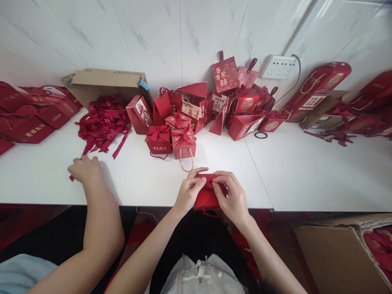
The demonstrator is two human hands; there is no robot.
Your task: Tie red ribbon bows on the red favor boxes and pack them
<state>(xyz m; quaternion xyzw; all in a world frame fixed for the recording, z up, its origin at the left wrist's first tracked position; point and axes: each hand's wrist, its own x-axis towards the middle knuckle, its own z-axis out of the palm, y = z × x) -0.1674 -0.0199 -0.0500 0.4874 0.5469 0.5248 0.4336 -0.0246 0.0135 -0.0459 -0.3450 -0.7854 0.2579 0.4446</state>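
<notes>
At the front edge of the table, a small red gift box (204, 200) sits between my hands, with a red ribbon (209, 184) on its top. My left hand (190, 191) pinches at the ribbon's left side with thumb and finger, its index finger reaching along the far side of the box. From the right, my right hand (232, 197) pinches the ribbon's other side. The hands partly cover the box and the ribbon. Just beyond stand two finished-looking red boxes with bows (183, 143), one with a gold cord handle (186, 163).
A co-worker's hand (85, 168) grips a red ribbon at left, near a heap of ribbons (105, 122) spilling from a cardboard box (107, 77). Red gift boxes (245, 102) crowd the wall below a power strip (278, 66). A carton (333, 253) stands at lower right.
</notes>
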